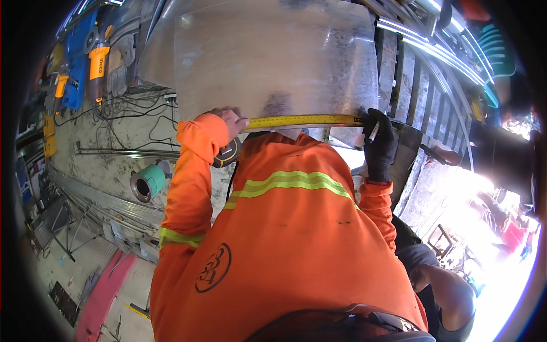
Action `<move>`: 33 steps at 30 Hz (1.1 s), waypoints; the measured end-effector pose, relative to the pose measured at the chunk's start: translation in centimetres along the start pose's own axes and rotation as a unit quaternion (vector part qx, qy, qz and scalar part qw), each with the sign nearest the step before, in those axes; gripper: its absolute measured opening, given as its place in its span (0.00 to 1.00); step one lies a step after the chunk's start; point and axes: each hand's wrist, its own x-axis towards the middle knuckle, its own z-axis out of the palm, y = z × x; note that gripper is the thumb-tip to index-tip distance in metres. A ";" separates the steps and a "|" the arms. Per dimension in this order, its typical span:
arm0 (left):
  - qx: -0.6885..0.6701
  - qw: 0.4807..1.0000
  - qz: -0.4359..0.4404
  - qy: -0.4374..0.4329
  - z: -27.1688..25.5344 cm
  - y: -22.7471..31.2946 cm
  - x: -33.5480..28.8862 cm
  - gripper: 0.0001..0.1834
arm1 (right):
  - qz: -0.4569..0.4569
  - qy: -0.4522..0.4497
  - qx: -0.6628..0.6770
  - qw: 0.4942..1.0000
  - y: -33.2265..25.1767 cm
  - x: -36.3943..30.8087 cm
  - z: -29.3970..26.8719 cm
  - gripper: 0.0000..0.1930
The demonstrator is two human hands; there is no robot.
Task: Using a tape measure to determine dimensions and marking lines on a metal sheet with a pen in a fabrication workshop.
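A yellow tape measure blade [305, 121] is stretched straight along the near edge of a grey metal sheet [273, 51]. My left hand [231, 121], bare, pinches the blade at its left end. The black and yellow tape case [228, 153] sits just below that hand, against my sleeve. In a dark glove, my right hand [378, 134] is closed at the blade's right end by the sheet's corner. A slim white marker [374, 133] sticks out between its fingers. The glove hides how it touches the blade's tip.
Yellow angle grinders [98, 61] and loose black cables [122, 111] lie at the left. A green roll [148, 182] stands on the floor near metal bars [128, 153]. Slats [419, 85] and long strips [436, 51] run to the right. Another person's arm [447, 288] shows lower right.
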 end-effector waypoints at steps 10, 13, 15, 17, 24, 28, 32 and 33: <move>-0.007 1.000 -0.014 -0.012 -0.1 0.1 0.1 0.32 | -0.038 0.000 -0.032 0.999 1.2 -0.1 -0.2 0.12; -0.010 0.999 -0.030 -0.023 -0.8 0.8 -0.4 0.32 | -0.004 -0.014 -0.029 0.999 1.4 -0.2 -0.2 0.12; -0.011 0.999 -0.024 -0.025 -1.0 1.0 -0.5 0.32 | 0.011 -0.020 -0.019 1.000 1.5 -0.3 -0.3 0.13; -0.010 1.000 -0.001 -0.022 -1.1 0.8 -0.5 0.32 | 0.007 -0.016 0.004 1.000 1.5 -0.3 -0.1 0.13; -0.037 0.999 0.000 -0.003 0.2 -0.5 0.5 0.33 | 0.005 -0.030 0.015 0.999 2.1 -0.4 -0.3 0.15; -0.014 1.000 -0.002 -0.008 0.4 -0.7 0.8 0.34 | -0.003 -0.029 -0.026 0.999 1.5 -0.2 -0.5 0.15; -0.014 0.999 -0.024 -0.021 0.1 -0.3 0.7 0.33 | -0.023 -0.015 -0.052 0.998 1.2 -0.1 -0.5 0.14; -0.021 1.000 -0.014 -0.016 0.0 -0.3 0.6 0.33 | -0.025 -0.014 -0.047 0.998 1.4 -0.1 -0.4 0.14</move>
